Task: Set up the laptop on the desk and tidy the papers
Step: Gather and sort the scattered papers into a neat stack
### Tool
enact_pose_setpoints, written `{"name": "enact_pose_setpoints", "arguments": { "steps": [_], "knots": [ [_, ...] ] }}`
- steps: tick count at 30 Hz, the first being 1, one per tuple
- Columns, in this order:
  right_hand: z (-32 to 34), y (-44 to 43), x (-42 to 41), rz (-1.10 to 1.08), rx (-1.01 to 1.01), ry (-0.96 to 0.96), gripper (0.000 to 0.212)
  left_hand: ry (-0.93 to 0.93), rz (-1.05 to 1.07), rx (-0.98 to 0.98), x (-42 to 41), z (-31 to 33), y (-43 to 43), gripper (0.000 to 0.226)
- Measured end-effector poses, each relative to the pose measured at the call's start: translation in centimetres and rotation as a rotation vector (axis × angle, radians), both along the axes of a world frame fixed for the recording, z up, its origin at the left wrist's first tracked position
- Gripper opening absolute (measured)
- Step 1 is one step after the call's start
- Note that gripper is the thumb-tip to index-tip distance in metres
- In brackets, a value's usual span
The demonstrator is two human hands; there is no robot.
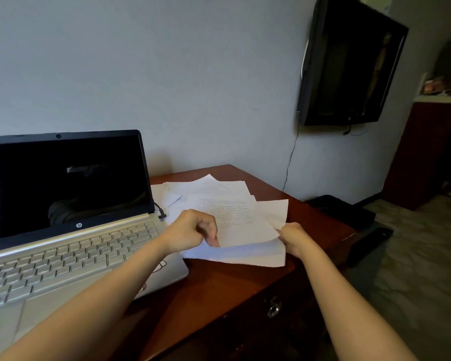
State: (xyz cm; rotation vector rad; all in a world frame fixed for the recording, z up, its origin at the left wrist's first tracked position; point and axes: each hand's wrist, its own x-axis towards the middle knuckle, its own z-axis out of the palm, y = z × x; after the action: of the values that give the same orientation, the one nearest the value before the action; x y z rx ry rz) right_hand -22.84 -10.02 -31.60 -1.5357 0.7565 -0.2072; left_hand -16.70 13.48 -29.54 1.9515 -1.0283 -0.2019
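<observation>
An open silver laptop with a dark screen stands on the left of the reddish-brown desk. A loose spread of white papers lies to its right, some sheets fanned out towards the wall. My left hand pinches the near left edge of the top sheets. At the right corner of the same sheets, my right hand grips the paper and holds it slightly raised off the lower pages.
A black cable plugs into the laptop's right side beside the papers. A dark television hangs on the wall at the right. A black object sits on the floor past the desk's right edge. A metal handle shows on the desk front.
</observation>
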Motion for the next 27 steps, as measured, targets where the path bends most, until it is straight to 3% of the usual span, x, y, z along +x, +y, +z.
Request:
{"name": "enact_pose_setpoints", "arguments": {
  "steps": [5,8,11,13,16,19,21,24,27],
  "knots": [
    [0.9,-1.5,-0.3,0.12,-0.188,0.225,0.033,0.144,-0.075,-0.049,-0.4,1.1,-0.3,0.061],
    [0.5,-1.3,-0.4,0.083,-0.084,0.127,0.036,0.189,-0.139,-0.02,-0.7,1.2,-1.0,0.063],
    [0.2,-1.5,-0.4,0.188,0.123,0.038,0.048,0.182,-0.22,0.076,-1.1,0.6,-2.0,0.057],
    [0.3,-1.2,-0.4,0.235,0.047,0.092,0.041,0.199,-0.243,0.116,-1.0,0.2,-2.6,0.052],
    [0.2,-1.1,-0.4,0.109,-0.159,0.196,0.037,0.156,-0.147,0.143,0.4,-0.4,-3.1,0.054],
    [-0.2,-1.9,-0.3,-0.017,-0.096,0.134,0.035,0.127,0.088,0.134,2.0,-0.6,-2.9,0.046],
    [-0.6,-2.3,-0.2,-0.098,-0.058,0.089,0.033,0.048,0.236,0.26,3.4,-1.0,-2.4,0.039],
    [-1.2,-2.5,0.1,-0.168,-0.081,0.059,0.029,-0.154,0.33,0.688,4.2,-1.2,-1.5,0.038],
    [-1.2,-2.2,0.3,-0.165,-0.097,0.044,0.029,-0.317,0.394,0.874,3.9,-1.1,-1.7,0.04]
  ]
}}
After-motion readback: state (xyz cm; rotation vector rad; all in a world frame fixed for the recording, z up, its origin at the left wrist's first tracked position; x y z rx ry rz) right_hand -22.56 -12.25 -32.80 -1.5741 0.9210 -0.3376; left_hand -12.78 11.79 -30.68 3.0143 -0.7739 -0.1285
